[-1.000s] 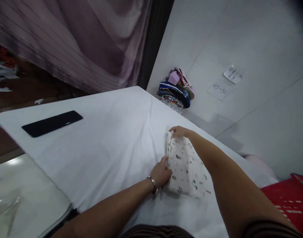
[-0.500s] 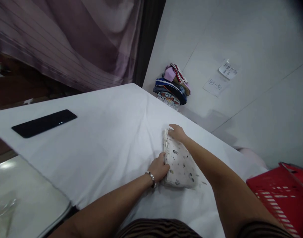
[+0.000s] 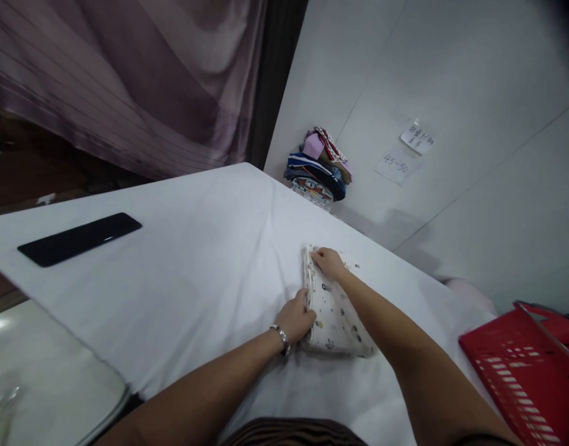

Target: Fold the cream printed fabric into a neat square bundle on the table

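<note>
A white folded cloth (image 3: 333,317) with a small scattered print lies on the white-covered table (image 3: 205,266). My left hand (image 3: 297,317), with a bracelet at the wrist, grips the cloth's left edge near its lower corner, thumb on top. Farther up the same edge, my right hand (image 3: 330,262) pinches the upper left corner between thumb and fingers. Several layers show along that left edge. The right forearm hides part of the cloth's right side.
A flat black slab (image 3: 80,240) rests on the table's left. Folded clothes (image 3: 318,168) are piled by the wall, near two paper notes (image 3: 417,137). A red plastic basket (image 3: 521,371) stands at the right. A pale glossy surface (image 3: 47,365) is at lower left.
My right hand's fingers have closed more on the upper corner, and cloth now shows beyond that hand. My left hand keeps its place on the edge. The whole view has shifted slightly.
</note>
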{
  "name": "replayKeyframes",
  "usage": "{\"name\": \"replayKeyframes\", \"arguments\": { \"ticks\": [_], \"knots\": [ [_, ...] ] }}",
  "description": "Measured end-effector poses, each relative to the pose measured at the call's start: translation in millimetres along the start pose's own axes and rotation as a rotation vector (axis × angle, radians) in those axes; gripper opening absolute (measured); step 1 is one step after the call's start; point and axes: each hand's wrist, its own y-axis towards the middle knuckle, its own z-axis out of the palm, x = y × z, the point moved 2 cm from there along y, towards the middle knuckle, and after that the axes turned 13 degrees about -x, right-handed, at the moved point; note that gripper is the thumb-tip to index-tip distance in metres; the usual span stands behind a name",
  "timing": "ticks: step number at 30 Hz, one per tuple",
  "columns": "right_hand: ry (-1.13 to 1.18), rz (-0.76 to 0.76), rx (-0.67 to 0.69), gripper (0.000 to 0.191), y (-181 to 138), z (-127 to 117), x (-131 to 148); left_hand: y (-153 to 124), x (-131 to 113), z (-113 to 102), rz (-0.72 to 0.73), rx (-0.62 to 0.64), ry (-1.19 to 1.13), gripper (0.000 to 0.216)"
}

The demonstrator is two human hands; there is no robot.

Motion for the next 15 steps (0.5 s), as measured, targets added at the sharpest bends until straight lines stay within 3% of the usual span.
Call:
{"name": "replayKeyframes", "arguments": {
  "ticks": [15],
  "knots": [
    [-0.089,0.017,0.15,0.023,15.4,-1.2,13.7,-1.4,-2.4,-1.9,-0.002,0.014,-0.016,0.06]
  ]
}}
